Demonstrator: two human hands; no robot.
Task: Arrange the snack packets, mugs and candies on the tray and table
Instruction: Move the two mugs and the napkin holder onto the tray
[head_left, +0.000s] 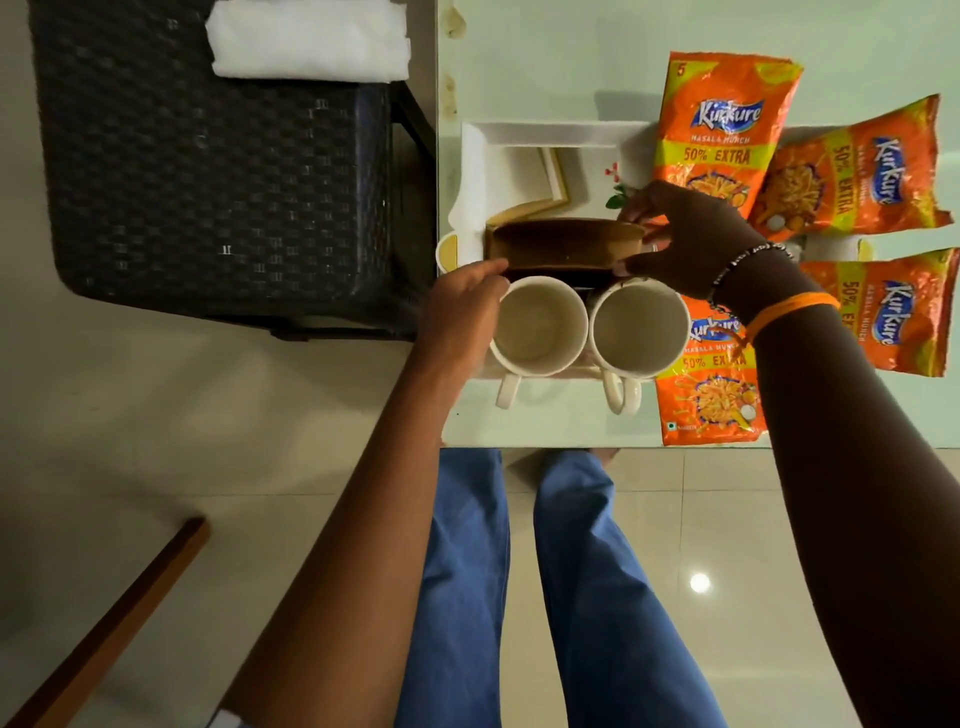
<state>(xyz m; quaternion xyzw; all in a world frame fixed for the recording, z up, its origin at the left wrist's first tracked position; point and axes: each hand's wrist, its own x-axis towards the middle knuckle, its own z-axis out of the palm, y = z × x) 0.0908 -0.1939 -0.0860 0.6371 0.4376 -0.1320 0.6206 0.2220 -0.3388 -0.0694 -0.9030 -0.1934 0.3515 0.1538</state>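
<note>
Brown box (563, 244) sits on the tray (545, 136) just behind the two mugs (540, 325), right hand (691, 239) and left hand (462, 306) fingers pinching its ends. Looks mid-placement; next it probably needs setting flat, clear of the snack packets (719, 130) beside the tray.

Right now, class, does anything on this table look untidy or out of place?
Yes. The four snack packets lie scattered at mixed angles, one partly beneath the right mug. Both hands, left hand and right hand, hold the brown container over the tray.
</note>
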